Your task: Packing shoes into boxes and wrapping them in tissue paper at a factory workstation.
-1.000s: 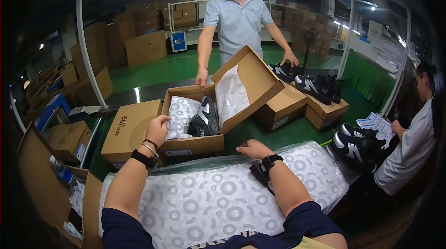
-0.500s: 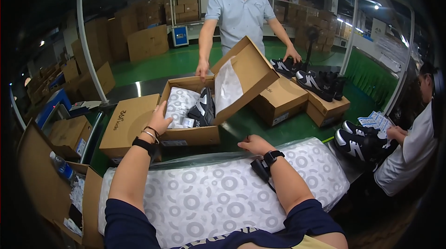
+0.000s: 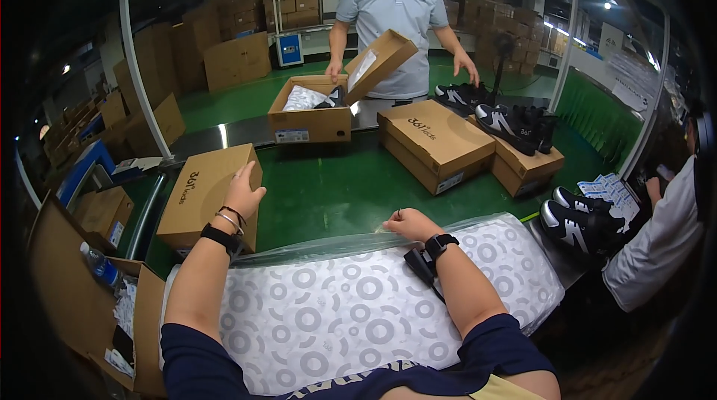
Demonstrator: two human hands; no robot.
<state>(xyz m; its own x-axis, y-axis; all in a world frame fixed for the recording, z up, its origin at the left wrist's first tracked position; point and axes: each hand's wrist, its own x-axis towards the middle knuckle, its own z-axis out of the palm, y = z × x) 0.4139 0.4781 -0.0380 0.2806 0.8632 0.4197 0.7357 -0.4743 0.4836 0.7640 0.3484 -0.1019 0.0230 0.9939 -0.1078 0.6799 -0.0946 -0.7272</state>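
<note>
"Head view, starting from the left: what's closest?"

"The left hand (image 3: 244,189), at the right edge of a closed box (image 3: 202,191). Thumb and fingers stand apart, gripping nothing I can see; I can't tell whether they touch the cardboard. The right hand (image 3: 414,224) is just past the far edge of the patterned paper stack (image 3: 336,318), fingers curled closed, nothing visible in them."

"How would you handle that box well?"

"My judgement: flat palm low on its side, since pressing the lid could dent it. I'd also lift the right forearm off the paper, whose plastic might snag."

"And the surface and room?"

"Left, an open carton (image 3: 149,310) with a bottle (image 3: 101,265). Then the green desk (image 3: 321,191). Near its far edge, a co-worker's hand (image 3: 334,69) is on an open box (image 3: 312,127) holding wrapping and a dark shoe. Right of that come a second closed box (image 3: 433,138) and black-and-silver shoes (image 3: 511,131). Behind, stacked brown cartons (image 3: 243,60) left, a fan (image 3: 505,45) right."
</note>
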